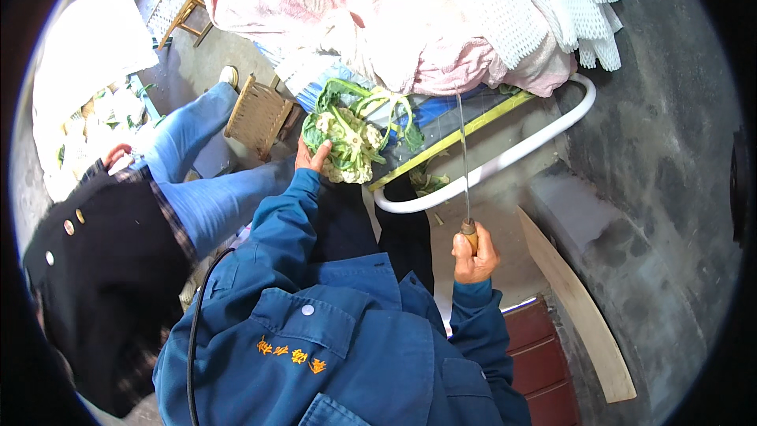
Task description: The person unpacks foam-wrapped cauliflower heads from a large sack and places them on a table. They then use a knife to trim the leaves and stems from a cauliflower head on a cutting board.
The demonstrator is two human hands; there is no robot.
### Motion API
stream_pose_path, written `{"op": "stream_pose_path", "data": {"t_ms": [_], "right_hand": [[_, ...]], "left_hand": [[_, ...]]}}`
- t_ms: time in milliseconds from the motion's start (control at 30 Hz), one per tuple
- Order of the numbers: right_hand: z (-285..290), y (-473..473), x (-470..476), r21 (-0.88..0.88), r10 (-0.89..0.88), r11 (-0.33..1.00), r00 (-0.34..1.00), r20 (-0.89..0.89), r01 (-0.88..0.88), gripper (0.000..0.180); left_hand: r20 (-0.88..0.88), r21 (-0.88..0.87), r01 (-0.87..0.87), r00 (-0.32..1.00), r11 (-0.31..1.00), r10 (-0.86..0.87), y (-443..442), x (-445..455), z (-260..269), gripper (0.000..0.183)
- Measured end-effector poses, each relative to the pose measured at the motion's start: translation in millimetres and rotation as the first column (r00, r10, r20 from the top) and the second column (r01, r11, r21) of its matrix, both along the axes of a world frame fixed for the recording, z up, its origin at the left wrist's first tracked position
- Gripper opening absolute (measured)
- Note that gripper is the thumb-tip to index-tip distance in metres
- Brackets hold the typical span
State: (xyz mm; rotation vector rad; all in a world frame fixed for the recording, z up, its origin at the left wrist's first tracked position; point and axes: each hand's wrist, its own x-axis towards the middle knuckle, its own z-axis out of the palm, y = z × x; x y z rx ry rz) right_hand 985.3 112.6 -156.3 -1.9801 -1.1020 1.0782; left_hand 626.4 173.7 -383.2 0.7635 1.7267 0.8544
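Observation:
My left hand (pixel 311 157) grips a cauliflower head (pixel 350 145) by its left side, with its cut stem facing up and green leaves around it. Some trimmed leaves and stalks (pixel 399 115) lie just beyond it on the cart's flat bed. In my right hand (pixel 476 255) is the wooden handle of a long thin-bladed knife (pixel 465 160). Its blade points away from me, over the cart's yellow edge (pixel 452 139) and apart from the cauliflower.
A white tubular handle (pixel 491 171) curves along the cart's near side. Pink and white cloths (pixel 378 18) and white foam net sleeves (pixel 532 0) cover its far part. A person in black (pixel 106 284) sits at left, near a woven stool (pixel 257 115). A wooden board (pixel 573 302) leans by the wall at right.

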Motion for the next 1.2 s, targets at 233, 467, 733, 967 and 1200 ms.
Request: {"op": "stream_pose_path", "data": {"t_ms": [233,467,733,967,1200], "right_hand": [[-3.9,2.2,-13.8,0.033,0.035,0.999,0.999,0.035,-0.037,0.031],[-13.7,10.0,-42.6,0.075,0.135,0.988,0.99,0.037,-0.138,0.03],[-45.2,15.2,-81.1,-0.003,0.245,0.969,0.969,-0.021,-0.245,0.026],[-64.2,11.9,-98.2,-0.053,0.358,0.933,0.934,0.004,-0.357,0.027],[-69.2,9.3,-97.6,-0.091,0.385,0.919,0.923,0.006,-0.383,0.024]], "left_hand": [[-0.068,-0.044,0.026,0.997,0.999,-0.029,0.5,-8.6,-8.9,0.068],[0.055,-0.099,0.035,0.998,0.994,-0.03,8.5,-9.1,8.8,0.077],[0.008,-0.107,0.132,0.991,0.986,-0.132,16.1,-4.5,15.6,0.094],[-0.046,-0.174,0.149,0.986,0.973,-0.159,28.4,5.9,24.1,0.1],[-0.231,-0.2,0.191,0.944,0.961,-0.235,28.2,2.1,4.1,0.101]]}}
